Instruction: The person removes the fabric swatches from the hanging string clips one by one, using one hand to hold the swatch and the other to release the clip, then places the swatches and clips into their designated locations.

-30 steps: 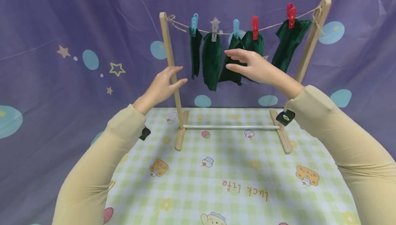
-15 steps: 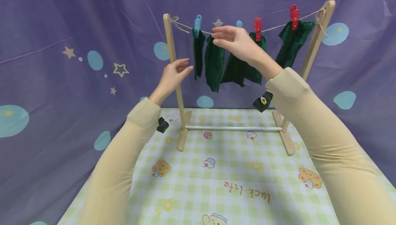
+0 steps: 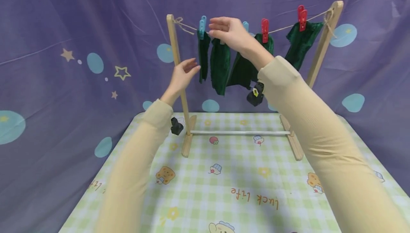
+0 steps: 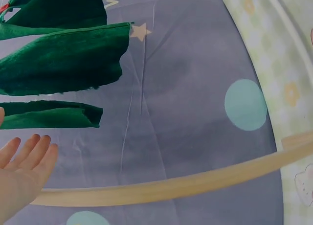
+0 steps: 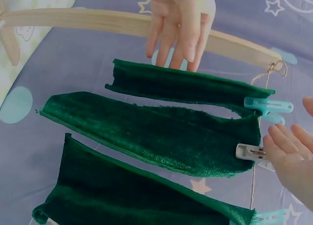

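Right hand (image 3: 233,35) raised near the grey peg (image 5: 247,151); left hand (image 3: 182,76) lower, beside the leftmost green cloth (image 3: 203,56); both empty, loosely outstretched.

Three green cloths (image 5: 151,129) lie sideways across the view, one above another. A blue clip (image 5: 269,105) sits at the right end of the narrow top one, a grey clip (image 5: 250,152) on the middle one, another blue clip (image 5: 270,217) on the lowest. The right hand (image 5: 296,159) reaches in beside the grey clip, near the string (image 5: 253,186). The left hand (image 5: 182,19) crosses a wooden post (image 5: 98,19), its fingertips close to the top cloth; contact is unclear. Starry purple fabric (image 5: 24,156) hangs behind.
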A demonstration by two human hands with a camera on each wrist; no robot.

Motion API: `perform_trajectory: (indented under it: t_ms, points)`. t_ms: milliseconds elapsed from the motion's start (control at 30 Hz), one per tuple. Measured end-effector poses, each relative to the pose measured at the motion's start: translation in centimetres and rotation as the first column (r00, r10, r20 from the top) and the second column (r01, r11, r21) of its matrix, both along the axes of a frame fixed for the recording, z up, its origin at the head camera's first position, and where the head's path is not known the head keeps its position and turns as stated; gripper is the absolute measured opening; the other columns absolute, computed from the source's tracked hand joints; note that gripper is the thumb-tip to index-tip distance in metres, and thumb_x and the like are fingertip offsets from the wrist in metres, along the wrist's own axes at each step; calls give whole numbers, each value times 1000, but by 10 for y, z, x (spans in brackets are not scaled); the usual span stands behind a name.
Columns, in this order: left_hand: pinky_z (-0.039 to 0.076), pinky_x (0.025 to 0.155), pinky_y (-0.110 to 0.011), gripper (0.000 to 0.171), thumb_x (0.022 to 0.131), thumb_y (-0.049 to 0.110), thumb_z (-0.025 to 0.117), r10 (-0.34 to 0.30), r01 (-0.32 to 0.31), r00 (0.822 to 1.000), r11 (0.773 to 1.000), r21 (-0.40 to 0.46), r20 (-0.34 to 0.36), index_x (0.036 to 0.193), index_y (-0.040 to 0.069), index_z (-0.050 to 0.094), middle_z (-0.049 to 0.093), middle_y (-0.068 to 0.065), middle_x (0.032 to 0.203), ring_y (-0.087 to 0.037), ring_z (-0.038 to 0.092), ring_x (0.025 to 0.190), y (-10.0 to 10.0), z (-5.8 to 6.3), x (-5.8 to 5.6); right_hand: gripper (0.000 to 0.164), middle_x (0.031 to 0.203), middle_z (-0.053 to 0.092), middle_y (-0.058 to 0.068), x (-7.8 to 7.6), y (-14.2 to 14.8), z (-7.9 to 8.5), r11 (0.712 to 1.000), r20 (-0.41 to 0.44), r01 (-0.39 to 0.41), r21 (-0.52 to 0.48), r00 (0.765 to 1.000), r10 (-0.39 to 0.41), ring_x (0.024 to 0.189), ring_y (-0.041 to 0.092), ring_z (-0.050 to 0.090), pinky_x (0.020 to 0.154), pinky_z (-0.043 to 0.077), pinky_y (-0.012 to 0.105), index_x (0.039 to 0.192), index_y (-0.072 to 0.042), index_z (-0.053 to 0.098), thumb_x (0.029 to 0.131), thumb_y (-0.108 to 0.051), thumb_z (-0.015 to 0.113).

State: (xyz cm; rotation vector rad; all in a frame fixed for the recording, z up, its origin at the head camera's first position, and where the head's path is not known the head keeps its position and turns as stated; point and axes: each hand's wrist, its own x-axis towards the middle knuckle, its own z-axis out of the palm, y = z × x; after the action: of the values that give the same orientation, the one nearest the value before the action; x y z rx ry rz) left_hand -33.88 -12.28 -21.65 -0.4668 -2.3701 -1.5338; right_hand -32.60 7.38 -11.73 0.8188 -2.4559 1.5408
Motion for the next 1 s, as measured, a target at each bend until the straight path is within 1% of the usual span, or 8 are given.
perform_trajectory:
  t_ms: [200, 333, 500, 767, 867, 1000]
  points:
    - [38, 94, -27, 45, 88, 20, 56, 4, -6, 999, 999, 43, 37, 128, 4, 45, 51, -11, 125, -19, 47, 115, 1, -4, -6, 50, 137, 39, 2, -7, -4, 3, 1000, 36, 11, 8, 999, -11, 122, 9, 39, 101, 28, 23, 138, -13, 32, 91, -24, 48]
    - [38, 94, -27, 44, 88, 20, 56, 0, -2, 999, 998, 55, 41, 128, 5, 46, 51, -11, 124, -20, 47, 115, 2, -6, -9, 50, 139, 37, 1, -8, -7, 4, 1000, 69, 5, -4, 998, -5, 124, 8, 36, 102, 27, 23, 138, -12, 30, 92, -22, 47]
    - [38, 94, -27, 44, 87, 21, 57, -3, 0, 999, 998, 60, 52, 128, 7, 46, 51, -11, 125, -19, 47, 115, 3, -6, -11, 52, 140, 34, 0, -11, -11, 4, 1000, 106, -10, -20, 994, 12, 125, 7, 33, 103, 25, 22, 140, -13, 26, 92, -20, 46]
    - [40, 92, -30, 47, 85, 23, 61, 9, -13, 998, 998, 58, 68, 127, 9, 48, 55, -12, 118, -19, 51, 110, 4, -8, -15, 53, 139, 35, -1, -13, -13, 5, 998, 152, -18, -56, 988, 26, 125, 8, 34, 104, 23, 25, 140, -16, 25, 92, -21, 46]
    - [41, 90, -30, 48, 83, 23, 63, 10, -15, 998, 997, 72, 63, 126, 8, 49, 57, -13, 115, -20, 52, 107, 7, -8, -17, 53, 139, 35, -2, -14, -13, 5, 998, 169, -17, -64, 985, 28, 125, 8, 34, 104, 23, 26, 140, -19, 25, 92, -22, 46]
    - [43, 87, -29, 45, 83, 19, 63, 19, -25, 998, 993, 118, 51, 124, 5, 51, 57, -17, 114, -22, 54, 104, 11, -8, -18, 52, 140, 34, -2, -14, -14, 6, 997, 177, -10, -77, 984, 23, 125, 8, 33, 103, 25, 25, 140, -21, 25, 92, -21, 46]
